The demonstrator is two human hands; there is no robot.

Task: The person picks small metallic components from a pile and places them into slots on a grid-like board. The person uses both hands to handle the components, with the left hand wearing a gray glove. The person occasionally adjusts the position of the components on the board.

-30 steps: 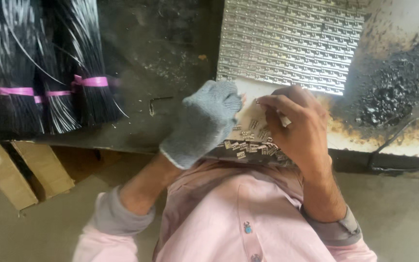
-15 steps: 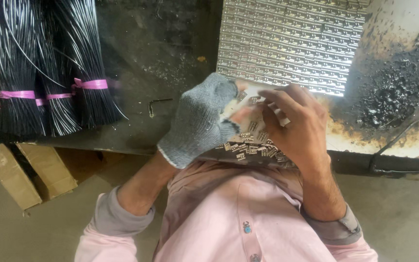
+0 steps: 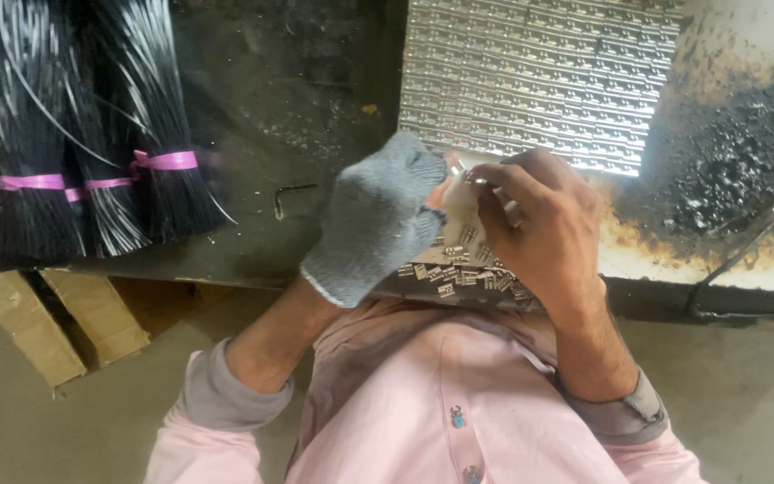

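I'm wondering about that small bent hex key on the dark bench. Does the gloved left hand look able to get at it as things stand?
Probably yes. The hex key lies alone on the bench, just beside the left hand, with nothing between them; the wire bundles sit farther off.

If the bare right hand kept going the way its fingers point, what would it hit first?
The right hand points left, toward the gloved left hand. It would probably meet the glove's fingertips first, where both pinch a small metal piece. The gap between them is too small to judge.
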